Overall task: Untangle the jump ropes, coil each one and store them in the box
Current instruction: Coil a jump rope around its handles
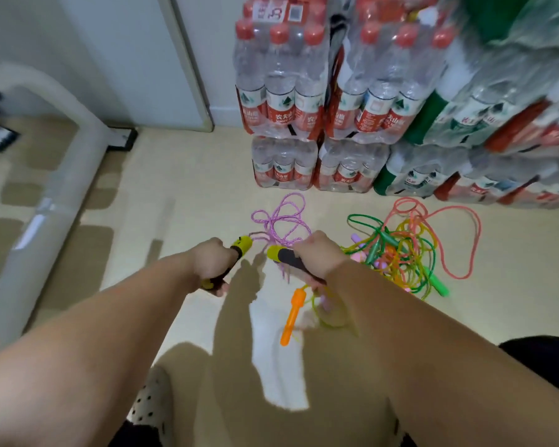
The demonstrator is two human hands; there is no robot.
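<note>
Left hand (211, 264) gripping one yellow handle (241, 246), right hand (317, 258) gripping the other (276, 253), purple rope (279, 219) looped on floor ahead; tangled pile (400, 250) just right, orange handle (291, 314) below

I am standing on a pale beige floor (181, 175). Shrink-wrapped packs of bottled water (283, 164) are sitting stacked on it at the far side. Just in front of the packs, a pink-purple rope (283, 214) is lying looped, and to its right a tangle of green, yellow and salmon ropes (410, 250) is resting. An orange handle (291, 317) is lying nearer me.
</note>
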